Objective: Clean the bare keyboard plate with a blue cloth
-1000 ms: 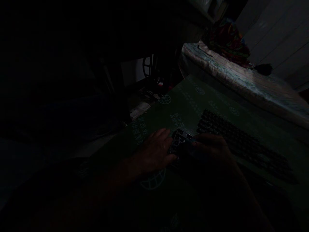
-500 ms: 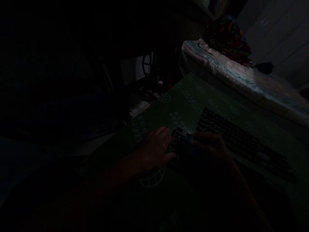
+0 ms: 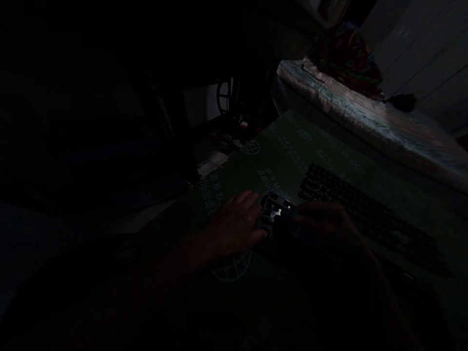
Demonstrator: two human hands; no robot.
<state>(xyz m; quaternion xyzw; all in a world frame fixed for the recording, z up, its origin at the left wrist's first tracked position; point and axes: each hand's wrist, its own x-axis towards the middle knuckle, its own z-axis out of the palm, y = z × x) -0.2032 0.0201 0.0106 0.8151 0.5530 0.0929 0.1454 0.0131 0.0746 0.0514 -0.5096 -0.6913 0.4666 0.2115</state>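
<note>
The scene is very dark. A dark keyboard [image 3: 272, 197], its inner frame partly bare, lies on a green printed sheet [image 3: 252, 168]. My left hand [image 3: 239, 222] rests against its left end, fingers stretched and thumb apart along the near side. Over the same end, my right hand [image 3: 325, 219] has its fingers pinched together; whatever they hold is lost in shadow. A pale, shiny patch shows on the keyboard between the two hands. Beyond my right hand, rows of black keycaps [image 3: 365, 214] lie on the sheet. The keyboard's right part is mostly hidden by my right arm.
A bed edge or mattress with pale patterned cover [image 3: 347, 105] runs along the far right, with a colourful cloth bundle [image 3: 354, 63] on it. At the back left stands a dark stand with a spoked wheel [image 3: 224, 97]. Papers [image 3: 212, 163] lie beyond the sheet's left edge.
My right hand has shifted slightly to the right. A bright patch on the keyboard now shows beside its fingertips. My left hand stays almost in place.
</note>
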